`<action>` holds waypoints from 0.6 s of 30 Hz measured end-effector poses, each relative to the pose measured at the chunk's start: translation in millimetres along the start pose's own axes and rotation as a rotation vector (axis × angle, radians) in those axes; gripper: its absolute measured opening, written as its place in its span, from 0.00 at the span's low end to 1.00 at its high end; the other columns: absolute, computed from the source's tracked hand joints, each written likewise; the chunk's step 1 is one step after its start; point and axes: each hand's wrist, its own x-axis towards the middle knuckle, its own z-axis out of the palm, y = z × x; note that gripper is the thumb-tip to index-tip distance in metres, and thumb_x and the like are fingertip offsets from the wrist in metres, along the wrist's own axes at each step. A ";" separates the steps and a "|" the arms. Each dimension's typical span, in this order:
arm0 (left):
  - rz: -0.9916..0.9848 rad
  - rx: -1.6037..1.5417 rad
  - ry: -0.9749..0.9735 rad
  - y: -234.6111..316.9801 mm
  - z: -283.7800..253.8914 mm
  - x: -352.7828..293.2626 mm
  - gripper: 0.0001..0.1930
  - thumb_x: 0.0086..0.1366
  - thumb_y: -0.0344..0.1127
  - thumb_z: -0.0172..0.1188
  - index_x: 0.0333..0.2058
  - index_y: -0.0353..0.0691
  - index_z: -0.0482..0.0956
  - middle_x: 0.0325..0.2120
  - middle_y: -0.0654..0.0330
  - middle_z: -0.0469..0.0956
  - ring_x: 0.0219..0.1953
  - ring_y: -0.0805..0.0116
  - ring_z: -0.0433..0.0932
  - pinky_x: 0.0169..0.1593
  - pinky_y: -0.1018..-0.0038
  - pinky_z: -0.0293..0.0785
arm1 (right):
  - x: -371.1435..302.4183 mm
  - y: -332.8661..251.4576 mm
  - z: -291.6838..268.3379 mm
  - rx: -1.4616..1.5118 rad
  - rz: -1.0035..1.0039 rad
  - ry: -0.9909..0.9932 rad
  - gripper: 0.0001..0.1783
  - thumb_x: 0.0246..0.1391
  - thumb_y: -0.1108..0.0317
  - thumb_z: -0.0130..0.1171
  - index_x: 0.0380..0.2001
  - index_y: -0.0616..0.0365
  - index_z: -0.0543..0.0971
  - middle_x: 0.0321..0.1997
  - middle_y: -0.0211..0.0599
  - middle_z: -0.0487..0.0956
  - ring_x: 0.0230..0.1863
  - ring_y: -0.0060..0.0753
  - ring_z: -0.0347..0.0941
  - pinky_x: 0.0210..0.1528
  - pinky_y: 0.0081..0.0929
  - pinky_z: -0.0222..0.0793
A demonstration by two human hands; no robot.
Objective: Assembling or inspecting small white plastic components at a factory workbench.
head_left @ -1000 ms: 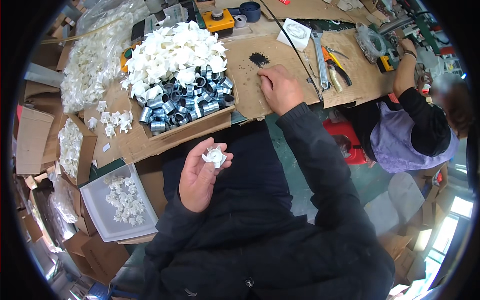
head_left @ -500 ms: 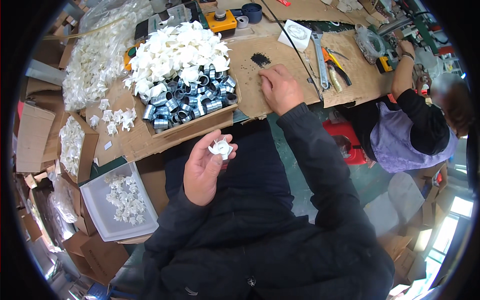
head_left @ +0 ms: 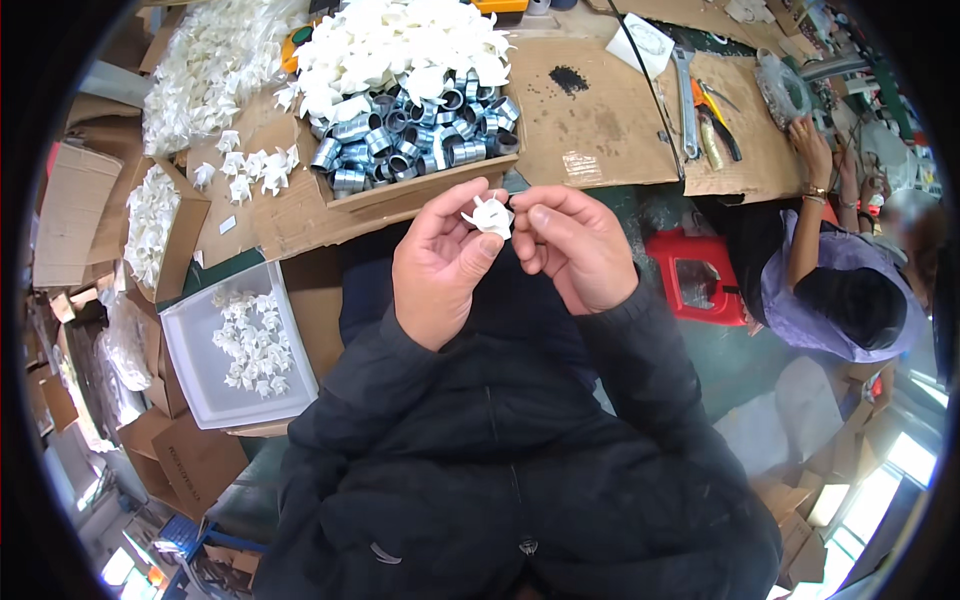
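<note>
2 bare hands meet near the middle of the frame. The left hand has its thumb and fingers clamped on 1 white finned piece, which sits at the centre, just above the lap. The right hand is beside it, thumb and index fingertips drawn close to each other at the piece's right edge; I cannot tell whether they grip anything.

Above the hands, 1 cardboard box holds metal rings and a heap of white pieces, both too many to count. At left, 1 pale tub holds more small white parts. In the upper right, 1 pile of black granules and 1 wrench lie on the cardboard. Further right, 1 red stool stands near 1 co-worker.
</note>
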 end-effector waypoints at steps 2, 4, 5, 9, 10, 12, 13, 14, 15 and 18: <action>0.016 -0.042 -0.006 -1.3 -1.3 -1.6 0.29 0.71 0.28 0.67 0.68 0.34 0.69 0.61 0.47 0.77 0.61 0.63 0.78 0.68 0.65 0.71 | -0.8 3.1 0.9 -0.007 0.038 -0.021 0.11 0.73 0.71 0.56 0.51 0.64 0.83 0.35 0.31 0.82 0.32 0.18 0.77 0.34 0.17 0.76; 0.014 -0.043 -0.006 -1.4 -2.7 -3.5 0.29 0.71 0.28 0.68 0.67 0.34 0.69 0.61 0.47 0.77 0.61 0.62 0.78 0.67 0.66 0.71 | -1.4 5.4 -0.2 -0.022 0.048 -0.021 0.12 0.73 0.71 0.56 0.51 0.64 0.83 0.34 0.32 0.82 0.32 0.18 0.77 0.34 0.18 0.76; 0.014 -0.044 -0.006 -1.4 -3.2 -4.2 0.29 0.70 0.27 0.68 0.67 0.34 0.70 0.61 0.47 0.77 0.61 0.62 0.78 0.67 0.66 0.72 | -1.5 6.0 0.0 -0.037 0.057 -0.023 0.12 0.73 0.71 0.56 0.51 0.64 0.83 0.34 0.32 0.82 0.32 0.18 0.78 0.35 0.18 0.77; -0.002 -0.040 0.010 2.1 -4.9 -6.3 0.29 0.70 0.27 0.69 0.67 0.34 0.70 0.61 0.47 0.77 0.61 0.62 0.78 0.66 0.66 0.73 | -1.3 7.6 3.9 -0.065 0.040 -0.022 0.11 0.72 0.72 0.56 0.51 0.64 0.83 0.34 0.33 0.82 0.32 0.19 0.78 0.35 0.18 0.77; 0.001 -0.048 0.007 1.3 -5.7 -6.7 0.29 0.69 0.27 0.69 0.67 0.34 0.71 0.61 0.47 0.77 0.61 0.62 0.78 0.66 0.66 0.73 | -1.5 8.1 4.9 -0.103 0.029 -0.007 0.11 0.72 0.72 0.57 0.50 0.64 0.84 0.34 0.33 0.83 0.32 0.19 0.78 0.34 0.18 0.77; 0.005 -0.056 0.006 1.8 -7.7 -7.4 0.29 0.69 0.27 0.69 0.66 0.34 0.71 0.61 0.47 0.77 0.61 0.63 0.78 0.66 0.66 0.73 | -1.3 9.4 6.9 -0.142 0.020 0.006 0.11 0.71 0.72 0.57 0.50 0.64 0.84 0.34 0.34 0.83 0.32 0.19 0.79 0.34 0.18 0.78; 0.000 -0.054 0.005 2.5 -8.4 -7.5 0.29 0.69 0.26 0.69 0.66 0.34 0.71 0.61 0.47 0.77 0.61 0.63 0.78 0.66 0.66 0.73 | -1.1 10.1 7.6 -0.143 0.014 0.007 0.11 0.71 0.73 0.57 0.49 0.64 0.84 0.34 0.34 0.83 0.32 0.20 0.79 0.34 0.18 0.78; -0.005 -0.052 0.004 2.9 -9.0 -7.6 0.29 0.69 0.26 0.69 0.66 0.34 0.72 0.61 0.48 0.77 0.61 0.63 0.77 0.66 0.66 0.73 | -1.0 10.7 8.0 -0.145 0.008 0.008 0.10 0.71 0.73 0.58 0.49 0.64 0.85 0.34 0.34 0.83 0.32 0.20 0.79 0.34 0.18 0.78; -0.005 -0.053 0.005 2.9 -9.4 -8.0 0.29 0.69 0.26 0.69 0.66 0.34 0.72 0.61 0.48 0.77 0.61 0.63 0.77 0.66 0.66 0.73 | -1.0 11.2 8.1 -0.146 0.008 0.008 0.10 0.71 0.73 0.58 0.49 0.64 0.85 0.34 0.34 0.83 0.32 0.20 0.79 0.34 0.18 0.78; -0.016 -0.053 0.018 3.2 -10.3 -8.6 0.29 0.68 0.26 0.70 0.66 0.33 0.72 0.61 0.48 0.77 0.61 0.63 0.78 0.66 0.66 0.73 | -1.1 12.2 8.9 -0.165 0.005 0.004 0.11 0.71 0.73 0.58 0.50 0.64 0.85 0.33 0.34 0.83 0.33 0.20 0.80 0.35 0.19 0.79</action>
